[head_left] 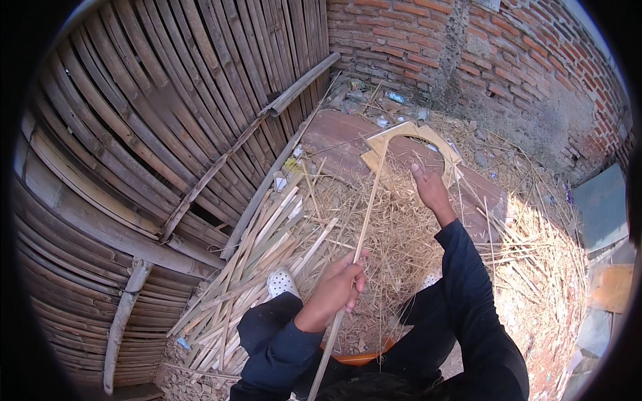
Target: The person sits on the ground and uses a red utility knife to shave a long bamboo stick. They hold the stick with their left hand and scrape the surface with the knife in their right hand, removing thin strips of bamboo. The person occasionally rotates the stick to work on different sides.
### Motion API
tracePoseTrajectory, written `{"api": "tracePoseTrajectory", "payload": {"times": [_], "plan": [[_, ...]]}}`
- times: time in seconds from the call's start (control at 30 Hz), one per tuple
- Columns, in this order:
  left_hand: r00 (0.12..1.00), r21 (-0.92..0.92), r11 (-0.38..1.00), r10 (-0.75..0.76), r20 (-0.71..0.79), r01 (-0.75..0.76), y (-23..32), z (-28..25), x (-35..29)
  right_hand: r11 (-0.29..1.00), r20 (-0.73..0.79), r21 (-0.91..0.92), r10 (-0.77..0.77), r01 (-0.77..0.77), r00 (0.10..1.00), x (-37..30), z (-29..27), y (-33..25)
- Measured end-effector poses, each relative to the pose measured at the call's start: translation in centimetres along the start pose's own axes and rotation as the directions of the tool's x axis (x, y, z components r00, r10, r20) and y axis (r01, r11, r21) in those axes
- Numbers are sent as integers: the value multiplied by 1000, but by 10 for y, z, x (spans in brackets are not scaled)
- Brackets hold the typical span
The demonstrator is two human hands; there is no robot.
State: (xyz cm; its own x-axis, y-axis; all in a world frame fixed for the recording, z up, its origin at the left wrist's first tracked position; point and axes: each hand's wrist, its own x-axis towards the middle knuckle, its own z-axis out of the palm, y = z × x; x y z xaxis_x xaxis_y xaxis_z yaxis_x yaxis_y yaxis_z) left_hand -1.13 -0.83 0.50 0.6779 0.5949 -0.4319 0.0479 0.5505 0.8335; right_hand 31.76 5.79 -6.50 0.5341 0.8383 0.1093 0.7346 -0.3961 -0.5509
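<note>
L hand (346, 282) closed round long pale strip (372, 200), which slants up to cut-out board (393, 133) over shavings (394, 234). R hand (431, 187) nr board, can't tell if gripping. Strip prob. light, springy, splintery; best held mid-length.

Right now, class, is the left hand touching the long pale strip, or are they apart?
Touching. The head view shows the left hand closed around the long pale strip, which emerges above and below the grip.
</note>
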Motion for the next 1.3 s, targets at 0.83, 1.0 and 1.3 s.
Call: {"api": "tracePoseTrajectory", "payload": {"times": [0.83, 1.0, 1.3], "plan": [[926, 409, 842, 378, 20, -352, -35, -9, 19, 876, 140, -109, -454, 469, 880, -68, 29, -59], [985, 264, 951, 173, -26, -160, -22, 7, 7, 951, 109, -118, -274, 286, 956, -35, 19, -38], [986, 209, 966, 164, -28, -155, -20, 10, -5, 956, 103, -114, -259, 270, 961, -26, 15, -32]]}}
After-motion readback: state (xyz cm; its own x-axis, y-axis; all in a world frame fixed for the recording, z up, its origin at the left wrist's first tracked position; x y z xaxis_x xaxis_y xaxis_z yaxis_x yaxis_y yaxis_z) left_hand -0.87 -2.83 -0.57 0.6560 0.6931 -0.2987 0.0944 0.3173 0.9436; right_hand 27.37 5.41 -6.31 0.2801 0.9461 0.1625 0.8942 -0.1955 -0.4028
